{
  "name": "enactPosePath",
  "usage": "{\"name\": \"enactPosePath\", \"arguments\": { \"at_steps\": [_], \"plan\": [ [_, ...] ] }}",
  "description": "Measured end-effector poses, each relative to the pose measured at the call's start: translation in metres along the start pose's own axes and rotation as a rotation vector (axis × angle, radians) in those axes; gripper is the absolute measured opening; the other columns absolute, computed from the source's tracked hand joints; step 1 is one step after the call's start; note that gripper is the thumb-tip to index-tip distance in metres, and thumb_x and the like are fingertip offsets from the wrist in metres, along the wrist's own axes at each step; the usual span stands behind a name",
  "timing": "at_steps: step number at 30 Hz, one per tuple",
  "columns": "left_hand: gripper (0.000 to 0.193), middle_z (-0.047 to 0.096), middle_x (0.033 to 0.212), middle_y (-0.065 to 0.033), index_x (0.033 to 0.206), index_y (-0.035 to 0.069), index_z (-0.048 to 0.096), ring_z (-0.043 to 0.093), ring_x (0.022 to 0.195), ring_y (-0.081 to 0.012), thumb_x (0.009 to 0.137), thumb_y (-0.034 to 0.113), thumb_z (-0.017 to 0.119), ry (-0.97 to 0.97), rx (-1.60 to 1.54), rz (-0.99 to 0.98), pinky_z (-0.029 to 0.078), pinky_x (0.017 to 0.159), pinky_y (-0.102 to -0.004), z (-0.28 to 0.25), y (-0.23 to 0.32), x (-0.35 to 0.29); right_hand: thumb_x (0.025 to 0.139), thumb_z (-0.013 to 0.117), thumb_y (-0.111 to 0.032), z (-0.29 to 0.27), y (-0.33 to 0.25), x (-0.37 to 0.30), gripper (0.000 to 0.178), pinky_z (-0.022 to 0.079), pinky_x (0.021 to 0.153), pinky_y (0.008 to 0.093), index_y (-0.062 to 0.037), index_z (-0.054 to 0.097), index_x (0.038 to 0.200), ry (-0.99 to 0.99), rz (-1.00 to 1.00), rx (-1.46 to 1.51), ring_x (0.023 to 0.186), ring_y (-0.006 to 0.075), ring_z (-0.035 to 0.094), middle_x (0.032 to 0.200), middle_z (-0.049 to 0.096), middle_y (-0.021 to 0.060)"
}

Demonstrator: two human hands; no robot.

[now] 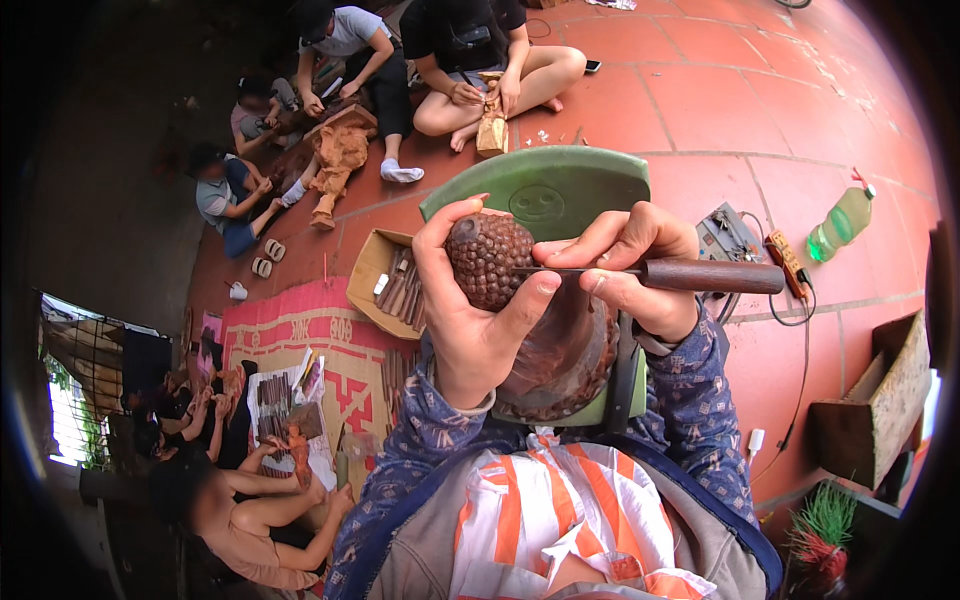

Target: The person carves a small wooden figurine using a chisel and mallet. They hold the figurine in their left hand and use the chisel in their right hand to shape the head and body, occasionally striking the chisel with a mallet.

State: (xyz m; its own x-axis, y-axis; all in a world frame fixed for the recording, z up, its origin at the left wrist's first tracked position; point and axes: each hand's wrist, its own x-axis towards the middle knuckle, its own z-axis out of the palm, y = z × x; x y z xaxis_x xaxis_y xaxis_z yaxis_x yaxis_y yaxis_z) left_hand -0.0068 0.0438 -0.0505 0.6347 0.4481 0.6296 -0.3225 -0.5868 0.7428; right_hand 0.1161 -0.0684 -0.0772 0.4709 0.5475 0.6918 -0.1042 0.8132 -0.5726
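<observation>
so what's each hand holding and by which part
The left hand grips the carved wooden figure around its knobbly head. The right hand holds a carving chisel near its wooden handle's front.

Red tiled floor, daylit

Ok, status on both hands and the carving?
Left hand gripping the wooden carving. Right hand holding chisel, tip on the bumpy head. Nothing in the way.
</observation>
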Motion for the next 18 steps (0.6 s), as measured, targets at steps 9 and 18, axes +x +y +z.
{"name": "enactPosePath", "arguments": {
  "at_steps": [9, 18],
  "plan": [
    [0.065, 0.053, 0.106, -0.0098, 0.127, 0.002, 0.039, 0.055, 0.092, -0.0151, 0.078, 0.02, 0.078, -0.007, 0.026, 0.007, 0.046, 0.083, -0.0294, 0.0, 0.003, 0.001, 0.079, 0.068, 0.008, -0.007, 0.001, 0.008, 0.018, 0.054, 0.085, 0.0433, 0.0011, 0.052, 0.075, -0.088, -0.075, -0.032, 0.096, 0.0337, 0.067, 0.094, 0.066, 0.0279],
    [0.062, 0.052, 0.103, -0.0083, 0.126, 0.001, 0.04, 0.054, 0.09, -0.0144, 0.079, 0.02, 0.077, 0.009, 0.125, 0.028, 0.045, 0.082, -0.029, 0.0, 0.004, 0.002, 0.079, 0.067, 0.007, -0.019, -0.014, 0.022, 0.019, 0.053, 0.085, 0.0455, 0.0001, 0.05, 0.073, -0.223, 0.044, -0.167, 0.095, 0.0351, 0.066, 0.092, 0.065, 0.0289]
  ]
}}
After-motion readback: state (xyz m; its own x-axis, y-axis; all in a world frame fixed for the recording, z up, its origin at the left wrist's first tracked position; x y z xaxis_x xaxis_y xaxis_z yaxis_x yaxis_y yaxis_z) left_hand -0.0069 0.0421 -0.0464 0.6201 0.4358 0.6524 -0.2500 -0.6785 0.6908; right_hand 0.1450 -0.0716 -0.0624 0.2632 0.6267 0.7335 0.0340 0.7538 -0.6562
